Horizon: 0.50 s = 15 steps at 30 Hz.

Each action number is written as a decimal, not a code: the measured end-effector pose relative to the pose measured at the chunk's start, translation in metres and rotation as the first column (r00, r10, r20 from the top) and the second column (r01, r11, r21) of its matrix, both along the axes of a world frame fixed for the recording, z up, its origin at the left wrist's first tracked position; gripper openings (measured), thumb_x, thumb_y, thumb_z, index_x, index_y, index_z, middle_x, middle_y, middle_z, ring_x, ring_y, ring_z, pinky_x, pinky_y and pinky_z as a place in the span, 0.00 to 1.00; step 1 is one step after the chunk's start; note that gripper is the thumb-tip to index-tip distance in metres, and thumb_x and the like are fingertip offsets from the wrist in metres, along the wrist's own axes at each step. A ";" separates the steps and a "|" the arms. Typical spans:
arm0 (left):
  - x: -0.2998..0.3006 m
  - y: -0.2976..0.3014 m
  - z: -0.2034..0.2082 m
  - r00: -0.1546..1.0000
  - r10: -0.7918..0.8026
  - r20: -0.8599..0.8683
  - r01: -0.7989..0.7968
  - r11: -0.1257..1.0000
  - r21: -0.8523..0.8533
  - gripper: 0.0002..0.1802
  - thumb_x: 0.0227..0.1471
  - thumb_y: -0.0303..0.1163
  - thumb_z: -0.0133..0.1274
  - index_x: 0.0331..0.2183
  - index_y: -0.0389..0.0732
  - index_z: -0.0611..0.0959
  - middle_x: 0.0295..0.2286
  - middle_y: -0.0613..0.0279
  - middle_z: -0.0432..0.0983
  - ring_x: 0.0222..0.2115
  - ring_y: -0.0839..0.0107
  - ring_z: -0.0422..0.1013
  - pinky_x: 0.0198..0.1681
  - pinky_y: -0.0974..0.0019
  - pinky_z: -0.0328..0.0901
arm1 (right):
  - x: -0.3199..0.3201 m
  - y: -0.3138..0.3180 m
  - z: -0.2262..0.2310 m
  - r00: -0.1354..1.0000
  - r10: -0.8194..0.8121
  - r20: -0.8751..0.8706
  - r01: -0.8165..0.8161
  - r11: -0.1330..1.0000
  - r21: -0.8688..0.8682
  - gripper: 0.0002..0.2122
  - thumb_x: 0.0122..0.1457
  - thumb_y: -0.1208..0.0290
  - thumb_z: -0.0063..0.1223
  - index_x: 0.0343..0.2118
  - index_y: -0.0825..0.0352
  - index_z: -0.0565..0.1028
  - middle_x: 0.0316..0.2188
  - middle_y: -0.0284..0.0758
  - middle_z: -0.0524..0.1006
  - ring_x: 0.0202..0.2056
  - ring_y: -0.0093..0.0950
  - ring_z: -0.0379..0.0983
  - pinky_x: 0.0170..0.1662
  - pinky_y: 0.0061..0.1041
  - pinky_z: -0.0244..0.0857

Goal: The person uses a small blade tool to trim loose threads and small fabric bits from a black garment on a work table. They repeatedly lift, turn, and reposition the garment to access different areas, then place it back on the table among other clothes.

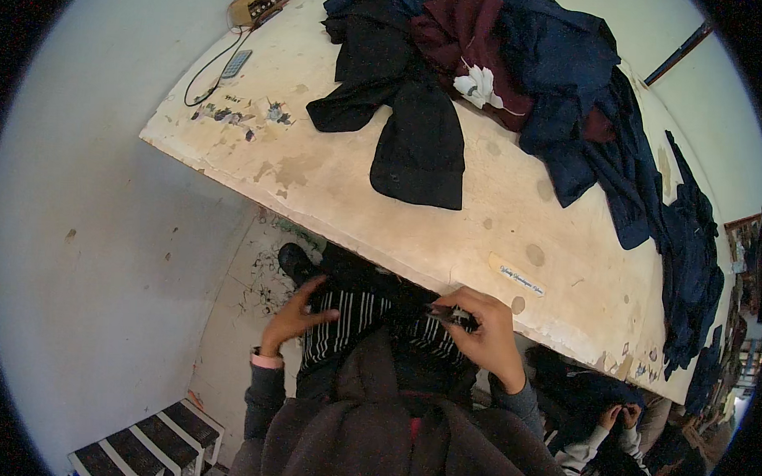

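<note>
My left hand [294,321] hovers over the left side of my lap, fingers spread, and nothing shows in its grasp. Beneath it, black cloth with white stripes [350,321] covers my lap; whether it is a separate piece or clothing I cannot tell. At the table's front edge, my right hand [484,334] is closed around a small dark tool [460,318] that looks like thread snips. Its far end points left, and my fingers partly hide it. A black garment [419,151] lies on the table beyond, its sleeve-like end toward me.
The pale worn table [316,181] fills the far side. Maroon [455,27] and navy garments [563,68] are heaped on it, with a white scrap [478,87]. A radio-like box [261,5] and remote [236,63] sit far left. A striped stool [151,444] stands lower left. Another person's hands [621,416] show lower right.
</note>
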State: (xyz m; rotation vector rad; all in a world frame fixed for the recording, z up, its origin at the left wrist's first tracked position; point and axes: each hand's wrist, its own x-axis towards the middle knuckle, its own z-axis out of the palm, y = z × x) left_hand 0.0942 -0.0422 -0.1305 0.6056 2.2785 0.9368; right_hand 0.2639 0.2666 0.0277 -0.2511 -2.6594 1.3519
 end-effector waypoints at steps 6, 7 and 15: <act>-0.005 0.037 -0.008 0.945 0.137 -0.295 -0.069 0.971 0.230 0.27 0.59 0.41 0.59 0.54 0.34 0.76 0.49 0.38 0.73 0.44 0.46 0.74 0.45 0.55 0.69 | 0.000 0.000 -0.005 0.999 -0.006 -0.032 0.008 0.999 0.050 0.11 0.47 0.78 0.61 0.36 0.67 0.79 0.33 0.39 0.80 0.34 0.40 0.79 0.38 0.30 0.71; -0.015 0.034 -0.019 0.922 0.111 -0.372 -0.028 0.975 0.222 0.24 0.60 0.39 0.58 0.52 0.33 0.78 0.46 0.37 0.75 0.41 0.46 0.75 0.42 0.55 0.69 | 0.000 -0.002 -0.002 0.999 0.008 -0.034 -0.005 0.996 0.093 0.11 0.47 0.78 0.61 0.35 0.67 0.78 0.32 0.39 0.80 0.33 0.40 0.78 0.38 0.30 0.71; 0.019 0.040 0.137 0.890 -0.068 -0.451 0.283 0.858 0.429 0.08 0.48 0.23 0.56 0.34 0.32 0.82 0.32 0.44 0.81 0.31 0.46 0.77 0.35 0.56 0.69 | -0.008 -0.019 -0.017 0.978 0.161 -0.130 -0.195 0.925 -0.326 0.25 0.48 0.69 0.73 0.49 0.62 0.74 0.52 0.37 0.75 0.48 0.34 0.76 0.43 0.30 0.74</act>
